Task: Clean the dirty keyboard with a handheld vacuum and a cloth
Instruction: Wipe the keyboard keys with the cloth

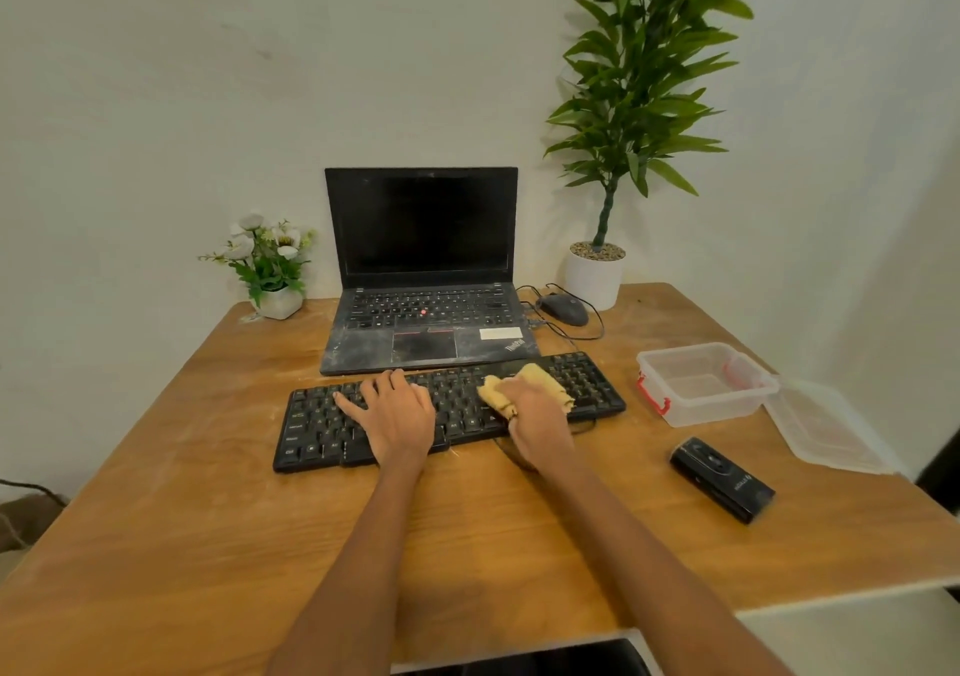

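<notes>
My left hand (pixel 397 415) flat, fingers spread, pressing keyboard (pixel 322 428) centre. My right hand (pixel 535 415) grips yellow cloth (pixel 540 382) on keyboard right half. Vacuum (pixel 722 479) right of keyboard, apart.

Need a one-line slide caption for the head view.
Right hand wipes keyboard with yellow cloth; left hand steadies it.
</notes>
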